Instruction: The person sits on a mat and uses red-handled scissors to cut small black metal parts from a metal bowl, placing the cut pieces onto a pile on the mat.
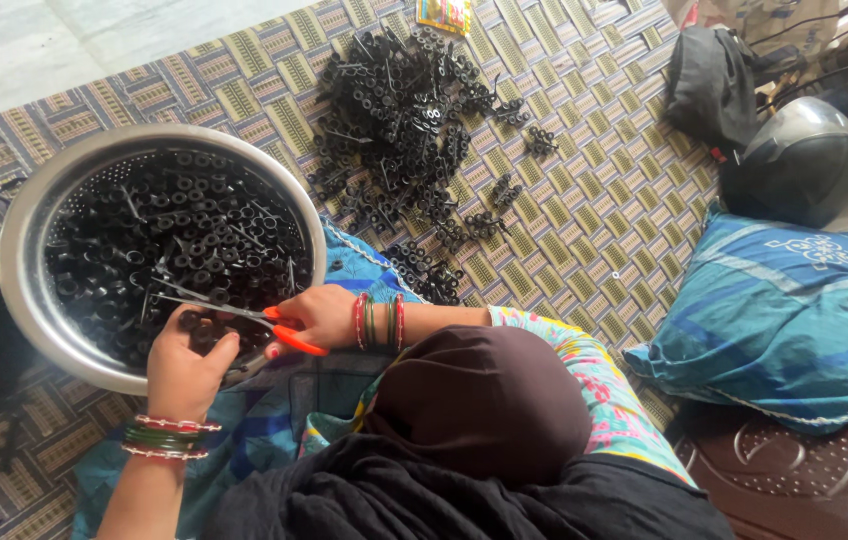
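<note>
Hands are working at the near rim of the steel bowl (19, 215), lower left of the frame. The left hand (184, 370) is clamping a strip of black rings (206, 328) over the bowl, so cut pieces are falling inside. The right hand (319, 315) is closing around orange-handled scissors (244, 318), blades pointing into the bowl. Farther up, on the woven mat (584, 200), a black heap of parts (404, 110) is lying. At right, a blue cushion (774, 300) and a grey helmet (794, 160) are sitting aside.

Red-green bangles (166, 438) — floral sleeve (584, 372)
</note>
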Demonstrator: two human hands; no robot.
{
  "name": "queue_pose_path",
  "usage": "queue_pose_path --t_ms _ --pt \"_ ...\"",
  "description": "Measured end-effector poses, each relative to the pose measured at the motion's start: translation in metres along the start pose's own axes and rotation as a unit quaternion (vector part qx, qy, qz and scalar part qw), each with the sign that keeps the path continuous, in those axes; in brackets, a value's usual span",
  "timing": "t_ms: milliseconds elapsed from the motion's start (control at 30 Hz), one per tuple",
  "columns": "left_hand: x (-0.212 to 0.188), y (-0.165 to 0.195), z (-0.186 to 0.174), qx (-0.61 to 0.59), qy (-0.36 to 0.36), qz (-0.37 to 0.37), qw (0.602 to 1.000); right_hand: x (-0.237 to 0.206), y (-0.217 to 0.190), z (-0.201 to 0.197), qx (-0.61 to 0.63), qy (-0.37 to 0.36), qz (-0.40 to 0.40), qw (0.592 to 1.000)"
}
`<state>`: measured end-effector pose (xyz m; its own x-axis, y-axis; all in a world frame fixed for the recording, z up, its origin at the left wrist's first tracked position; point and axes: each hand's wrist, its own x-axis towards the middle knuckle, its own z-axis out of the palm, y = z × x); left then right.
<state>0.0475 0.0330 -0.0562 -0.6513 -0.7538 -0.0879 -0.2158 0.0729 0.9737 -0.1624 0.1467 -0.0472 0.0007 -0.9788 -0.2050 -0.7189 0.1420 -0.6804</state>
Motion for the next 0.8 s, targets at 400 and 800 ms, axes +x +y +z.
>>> queue_pose_path --t_ms 400,800 --pt "0.005 0.009 -0.023 -0.442 -0.018 -0.154 0.883 0.003 -0.007 -0.014 0.143 -0.032 0.079 0.986" --pt "0.013 -0.003 -0.017 -0.297 0.047 -0.023 0.953 0.001 -0.005 -0.011 -0.002 -0.092 0.017 0.996"
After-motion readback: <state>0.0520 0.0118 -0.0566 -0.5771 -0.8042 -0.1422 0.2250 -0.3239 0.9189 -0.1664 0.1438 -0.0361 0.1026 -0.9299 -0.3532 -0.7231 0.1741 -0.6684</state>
